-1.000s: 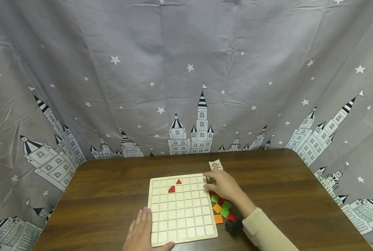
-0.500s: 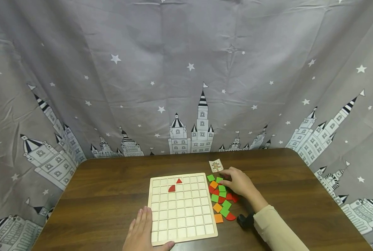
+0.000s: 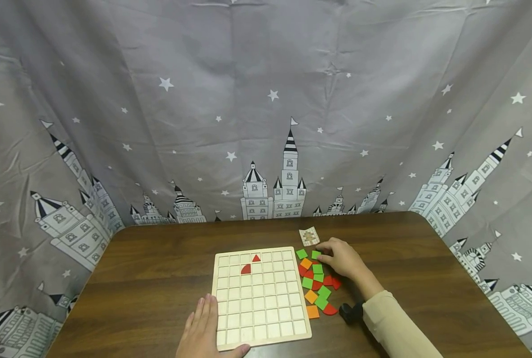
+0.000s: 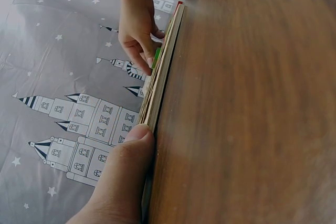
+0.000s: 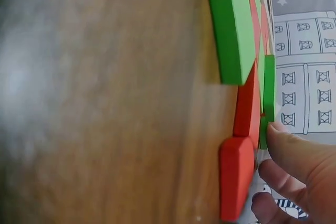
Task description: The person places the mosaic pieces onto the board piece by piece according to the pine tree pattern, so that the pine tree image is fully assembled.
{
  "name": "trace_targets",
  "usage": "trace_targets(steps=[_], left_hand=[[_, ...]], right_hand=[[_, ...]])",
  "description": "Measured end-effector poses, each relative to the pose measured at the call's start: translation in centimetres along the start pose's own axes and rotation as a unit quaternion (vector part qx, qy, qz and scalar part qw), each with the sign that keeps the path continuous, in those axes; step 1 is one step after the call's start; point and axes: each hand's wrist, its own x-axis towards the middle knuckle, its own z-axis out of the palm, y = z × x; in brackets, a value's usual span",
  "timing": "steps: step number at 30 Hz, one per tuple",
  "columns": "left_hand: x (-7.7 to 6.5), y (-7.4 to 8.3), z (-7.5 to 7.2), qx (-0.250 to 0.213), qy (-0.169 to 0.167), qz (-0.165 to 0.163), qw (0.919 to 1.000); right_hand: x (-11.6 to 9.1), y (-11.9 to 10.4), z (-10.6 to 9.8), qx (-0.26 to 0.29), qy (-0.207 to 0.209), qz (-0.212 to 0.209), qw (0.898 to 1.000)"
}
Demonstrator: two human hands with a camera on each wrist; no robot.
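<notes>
2 red pcs (image 3: 246, 269) on board (image 3: 264, 303) per head cam; L-wrist: edge-on.

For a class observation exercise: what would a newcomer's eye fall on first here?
Probably the grey fabric curtain printed with stars and castles, filling the background. Next, perhaps, the pale wooden gridded square board on the brown wooden table, the left hand at its edge. Flat red, green and orange tiles lie beside its right edge.

Left hand (image 3: 200, 328) cut off below, card (image 3: 309, 236) with pattern seemingly too small to read
</notes>
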Motion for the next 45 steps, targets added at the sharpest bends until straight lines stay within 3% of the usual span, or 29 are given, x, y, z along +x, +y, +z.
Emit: trace_targets(steps=[7, 21, 31, 45], left_hand=[[-0.02, 0.01, 0.01, 0.004, 0.001, 0.000, 1.0000], [0.10, -0.04, 0.23, -0.002, 0.004, -0.001, 1.0000], [0.04, 0.01, 0.19, 0.002, 0.010, 0.002, 0.9999], [-0.06, -0.15, 0.55, 0.001, 0.021, 0.003, 0.9998]], right_hand=[[-0.03, 0.32, -0.35, -0.003, 0.000, -0.009, 1.000], [-0.13, 0.70, -0.26, 0.006, -0.011, 0.012, 1.000], [-0.28, 0.72, 0.00, -0.011, -0.001, -0.030, 0.999], [-0.41, 0.52, -0.16, -0.070, 0.012, -0.053, 0.996]])
